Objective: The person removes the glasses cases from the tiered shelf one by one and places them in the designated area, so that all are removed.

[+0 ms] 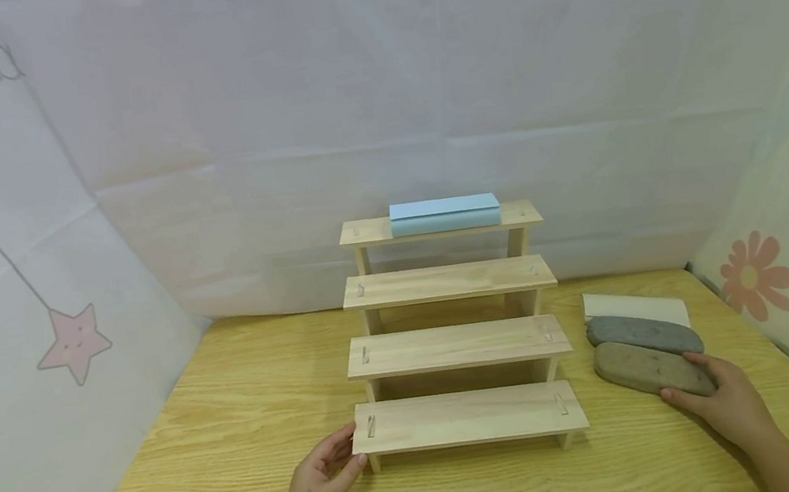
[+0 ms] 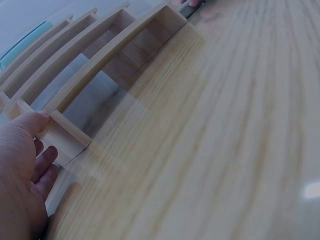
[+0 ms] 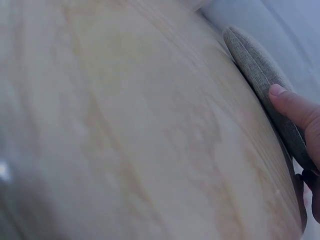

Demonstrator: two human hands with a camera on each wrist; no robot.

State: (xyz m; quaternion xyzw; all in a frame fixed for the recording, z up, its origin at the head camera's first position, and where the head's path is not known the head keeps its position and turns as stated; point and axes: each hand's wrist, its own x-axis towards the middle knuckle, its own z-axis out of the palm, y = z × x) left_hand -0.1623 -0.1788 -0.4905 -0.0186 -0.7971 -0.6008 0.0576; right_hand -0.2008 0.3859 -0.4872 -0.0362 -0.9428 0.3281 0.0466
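A pale wooden stepped display rack stands mid-table. My left hand holds the left end of its lowest step; in the left wrist view the thumb lies on the board's corner, the other fingers loosely bent below. On the right, my right hand grips the near end of an olive-brown glasses case, which lies on the table. The thumb is on its near side in the right wrist view, where the case looks cloth-covered; the other fingers are partly hidden. A light blue glasses case lies on the top step.
Behind the olive-brown case lie a dark grey glasses case and a cream-white case, close together. The wood-grain table is bounded by a white cloth backdrop at the back and sides.
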